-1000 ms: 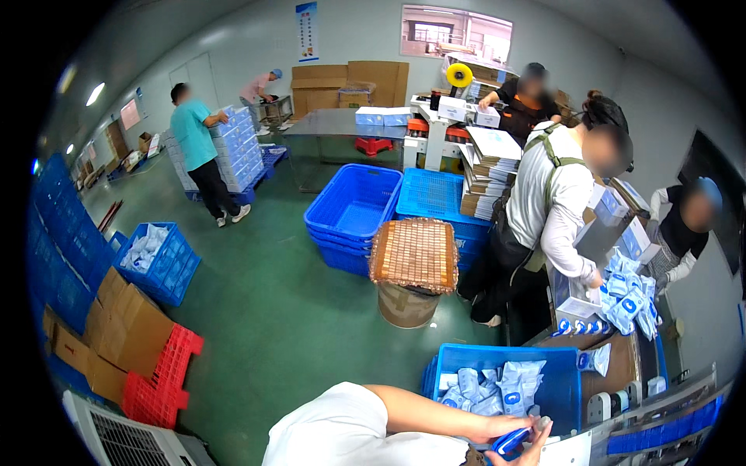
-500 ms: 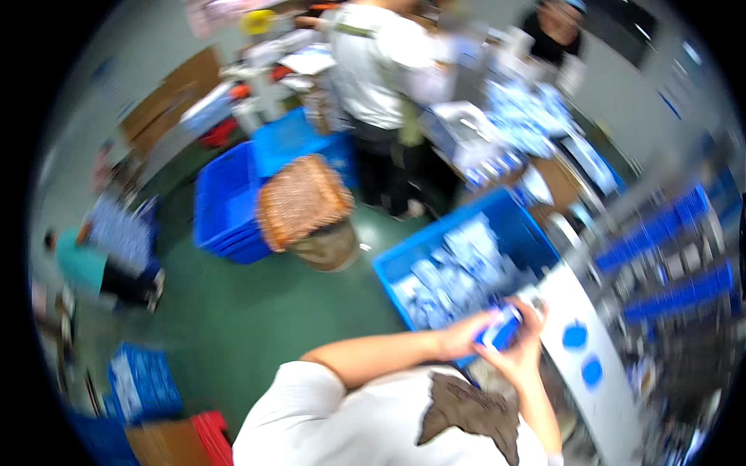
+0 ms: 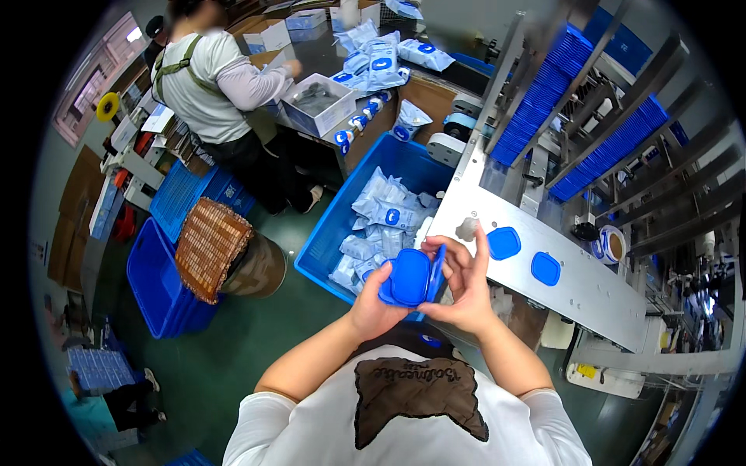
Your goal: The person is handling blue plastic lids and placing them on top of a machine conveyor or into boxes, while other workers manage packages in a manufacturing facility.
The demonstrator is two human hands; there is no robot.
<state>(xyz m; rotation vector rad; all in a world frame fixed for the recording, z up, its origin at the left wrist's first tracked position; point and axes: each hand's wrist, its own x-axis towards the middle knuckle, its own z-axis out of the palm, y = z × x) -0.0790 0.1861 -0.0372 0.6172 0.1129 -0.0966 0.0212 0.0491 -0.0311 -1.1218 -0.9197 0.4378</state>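
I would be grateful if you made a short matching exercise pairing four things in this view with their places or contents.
Column one:
1. Nearest lids
2. Pair of separate lids
3. Woven mat
4. Nearest crate

Column two:
A. On top of a round bin
B. Has packets inside
C. Between the left hand and right hand
D. On a metal plate

Pairs: 1-C, 2-D, 3-A, 4-B.

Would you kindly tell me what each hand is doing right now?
Left hand: closed, holding blue lids.
Right hand: holding a tilted blue lid, fingers spread.
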